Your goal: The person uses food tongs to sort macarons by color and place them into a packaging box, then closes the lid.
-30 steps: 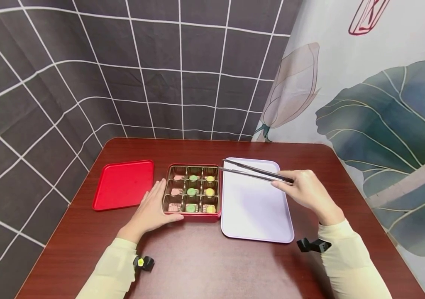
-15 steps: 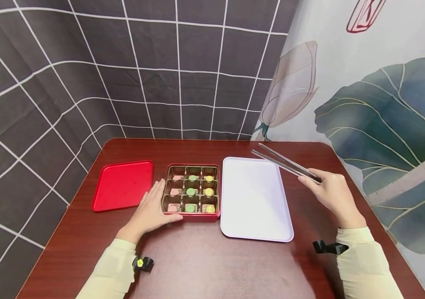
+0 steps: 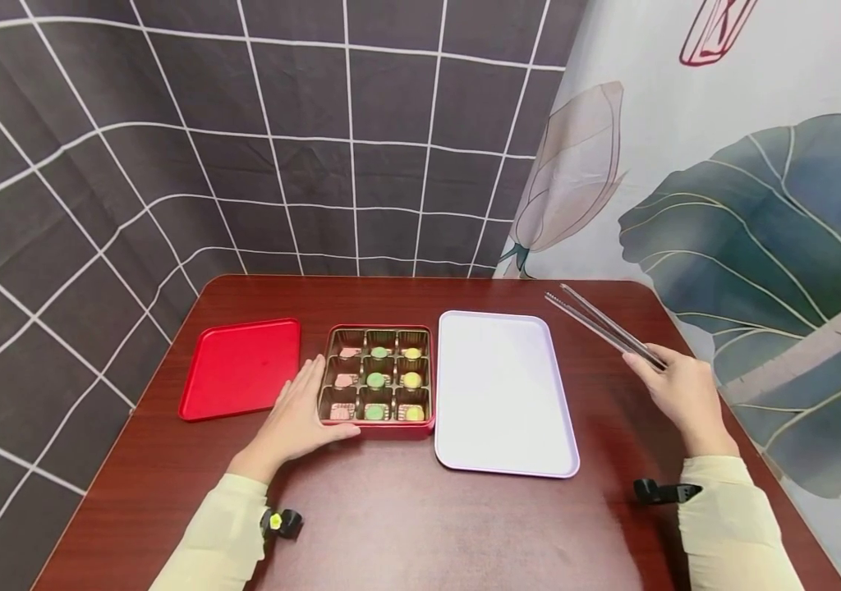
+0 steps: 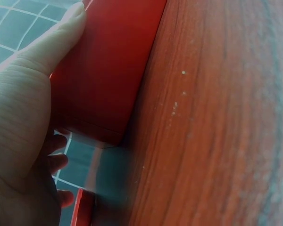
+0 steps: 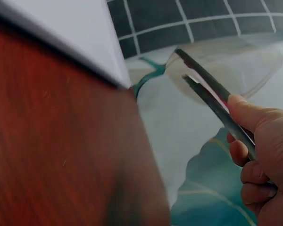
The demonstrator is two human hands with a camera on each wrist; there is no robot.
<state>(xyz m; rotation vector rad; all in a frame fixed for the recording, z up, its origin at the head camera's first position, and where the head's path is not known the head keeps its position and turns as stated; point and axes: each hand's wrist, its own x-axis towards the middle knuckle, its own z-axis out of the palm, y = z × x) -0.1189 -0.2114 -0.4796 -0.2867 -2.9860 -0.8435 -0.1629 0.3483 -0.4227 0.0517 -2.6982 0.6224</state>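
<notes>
My left hand (image 3: 293, 423) rests against the near left corner of a red box (image 3: 398, 432), its fingers fairly straight along the left side and its thumb along the front. In the left wrist view the thumb touches the box's red wall (image 4: 108, 61). A gold divided insert fills the box, and each compartment holds a small round piece: pink ones (image 3: 343, 381) at left, green ones (image 3: 376, 381) in the middle, yellow ones (image 3: 411, 381) at right. Beyond the tray's right side, my right hand (image 3: 687, 394) grips metal tongs (image 3: 605, 326). Nothing shows between their slightly parted tips.
A white tray (image 3: 505, 394) lies just right of the box. To the left is a flat red lid (image 3: 243, 369). The reddish-brown table (image 3: 420, 525) ends at a dark grid curtain (image 3: 302, 164) behind and a leaf-printed curtain (image 3: 746, 213) at right.
My right hand has carried the tongs rightward from above the box and tray edge to beyond the tray's right side. The left hand has stayed at the box.
</notes>
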